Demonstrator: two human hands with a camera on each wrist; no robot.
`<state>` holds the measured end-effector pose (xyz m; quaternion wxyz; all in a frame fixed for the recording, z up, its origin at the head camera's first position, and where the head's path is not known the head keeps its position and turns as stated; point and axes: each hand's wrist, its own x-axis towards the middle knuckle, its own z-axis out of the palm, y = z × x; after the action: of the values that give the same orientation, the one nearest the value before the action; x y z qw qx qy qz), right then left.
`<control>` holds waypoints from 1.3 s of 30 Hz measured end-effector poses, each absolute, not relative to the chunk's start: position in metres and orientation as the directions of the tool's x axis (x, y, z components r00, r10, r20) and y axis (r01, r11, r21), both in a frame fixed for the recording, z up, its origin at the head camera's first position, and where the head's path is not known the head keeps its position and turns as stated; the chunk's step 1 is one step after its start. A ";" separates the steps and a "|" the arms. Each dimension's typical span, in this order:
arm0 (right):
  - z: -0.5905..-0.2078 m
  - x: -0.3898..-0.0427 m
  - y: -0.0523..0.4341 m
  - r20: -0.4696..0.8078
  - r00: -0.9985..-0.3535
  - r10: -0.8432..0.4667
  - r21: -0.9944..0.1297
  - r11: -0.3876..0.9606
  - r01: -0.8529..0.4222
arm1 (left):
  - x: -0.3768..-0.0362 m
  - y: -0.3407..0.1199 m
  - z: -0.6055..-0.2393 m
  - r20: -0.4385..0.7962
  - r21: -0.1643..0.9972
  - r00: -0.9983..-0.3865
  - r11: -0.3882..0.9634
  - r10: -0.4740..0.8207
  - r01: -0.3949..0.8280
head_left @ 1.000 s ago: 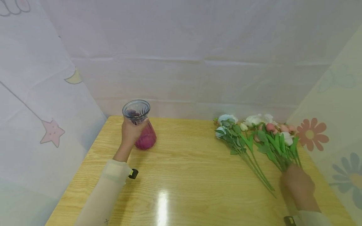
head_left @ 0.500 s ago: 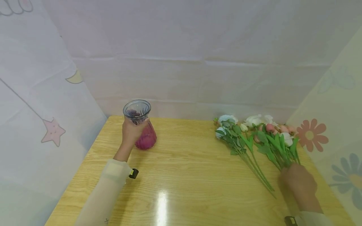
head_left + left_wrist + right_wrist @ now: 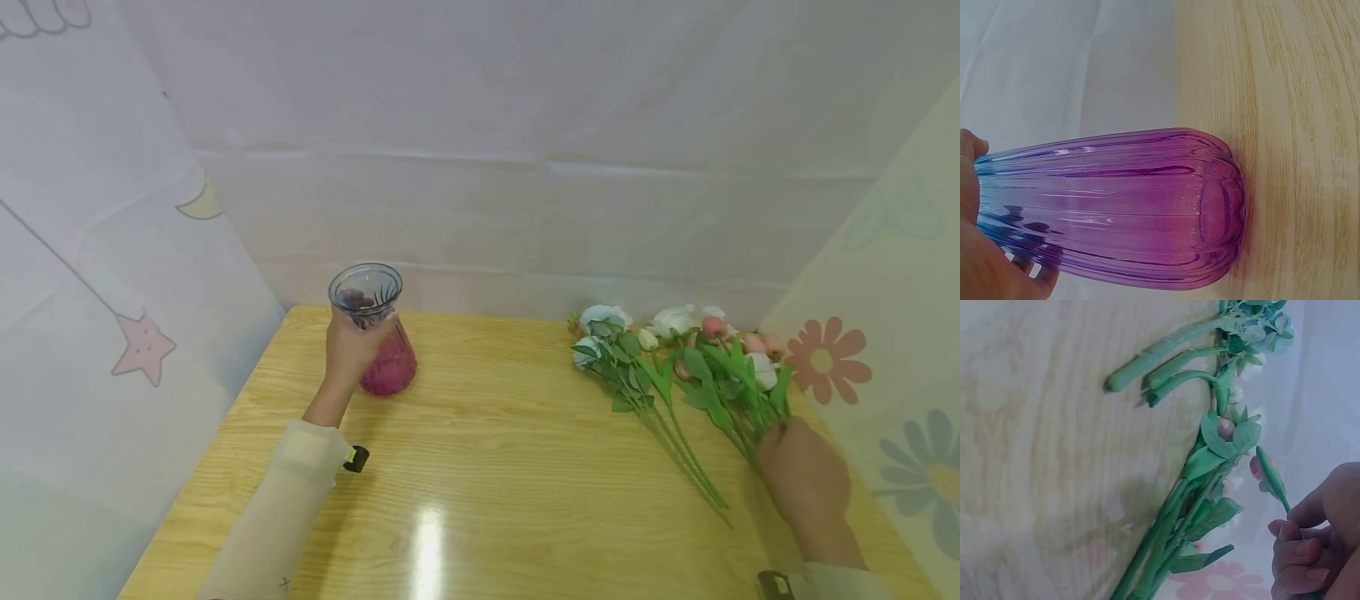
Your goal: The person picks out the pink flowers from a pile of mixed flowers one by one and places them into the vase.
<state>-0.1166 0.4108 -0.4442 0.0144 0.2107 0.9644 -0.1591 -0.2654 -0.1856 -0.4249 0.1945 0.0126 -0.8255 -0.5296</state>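
Now, vase (image 3: 387, 367): ribbed, see-through glass standing base-down on the bench; bluish at its round, flared mouth, then shading to magenta in the swollen body and scalloped foot.
Your left hand (image 3: 349, 354): curled round the vase's narrow neck, thumb on one side, fingertips on the other.
Your right hand (image 3: 804, 475): well to the right of the vase, thumb and fingers pinching the thin stem of a green-leaved flower (image 3: 1270, 473), its smooth leaf folded to a point.
Blue roses (image 3: 606, 315): right of the vase, ruffled petals over small oval leaves and long, straight stems lying on the bench.
White tulip bud (image 3: 647, 338): just beyond those roses from the vase, egg-shaped and closed.
White roses (image 3: 671, 320): further right of the vase, broad and layered, near rounded pink blooms.
Bench (image 3: 487, 450): pale yellow wood under the vase, fine streaky grain, glossy enough to throw you a bright reflection.
Sheet (image 3: 480, 208): behind the vase, whitish and creased in horizontal folds.
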 end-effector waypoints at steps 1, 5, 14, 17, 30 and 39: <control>-0.443 -0.117 0.411 -0.081 -0.915 0.395 -0.300 0.866 0.401 | -0.265 -0.186 -0.425 0.308 0.879 -0.924 0.440 -0.227 0.184; -0.441 -0.116 0.410 -0.036 -0.921 0.389 -0.295 0.876 0.382 | -0.266 -0.186 -0.425 0.309 0.877 -0.924 0.443 -0.227 0.184; -0.439 -0.116 0.403 0.080 -0.922 0.380 -0.366 0.871 0.327 | -0.268 -0.185 -0.427 0.306 0.888 -0.923 0.420 -0.235 0.187; -0.438 -0.116 0.398 0.109 -0.921 0.373 -0.393 0.868 0.305 | -0.267 -0.185 -0.427 0.308 0.886 -0.922 0.424 -0.236 0.187; -0.428 -0.120 0.371 0.176 -0.906 0.384 -0.505 0.826 0.252 | -0.269 -0.185 -0.429 0.325 0.882 -0.918 0.424 -0.227 0.207; -0.418 -0.124 0.356 0.139 -0.915 0.380 -0.539 0.803 0.252 | -0.270 -0.184 -0.430 0.359 0.875 -0.905 0.419 -0.229 0.241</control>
<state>-0.1241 0.3564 -0.4181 -0.1207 0.1676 0.9419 -0.2649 -0.2700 -0.1844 -0.4299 0.2182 -0.0038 -0.8137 -0.5388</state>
